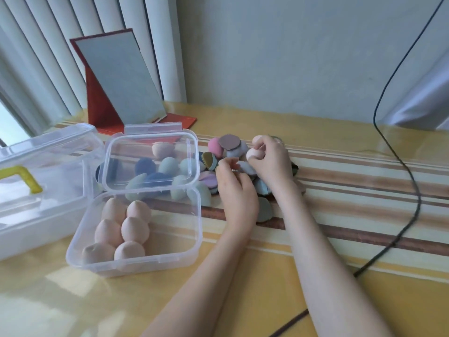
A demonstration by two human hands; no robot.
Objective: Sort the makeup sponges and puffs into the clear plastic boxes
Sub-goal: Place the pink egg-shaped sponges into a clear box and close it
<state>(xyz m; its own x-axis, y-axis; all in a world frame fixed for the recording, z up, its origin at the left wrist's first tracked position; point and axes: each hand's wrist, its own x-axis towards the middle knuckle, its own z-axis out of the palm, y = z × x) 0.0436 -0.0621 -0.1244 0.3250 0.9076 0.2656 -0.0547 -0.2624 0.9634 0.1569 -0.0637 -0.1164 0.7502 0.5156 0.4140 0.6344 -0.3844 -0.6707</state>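
Sorting near to far: closest to me, the clear box [136, 261] sits open with six peach sponges [122, 229] packed inside, its lid [150, 161] propped up behind. Past it, my left hand [237, 193] rests over the mixed pile [233, 166] on the striped table [352, 190], fingers loosely curled, clamped on nothing I can make out. Further on, my right hand [269, 159] is closed around a pink sponge [254, 153], a second pale one peeking at the fingertips. To do this well, I'd lift clear of the flat puffs [229, 141], then carry it to the box with matching peach ones.
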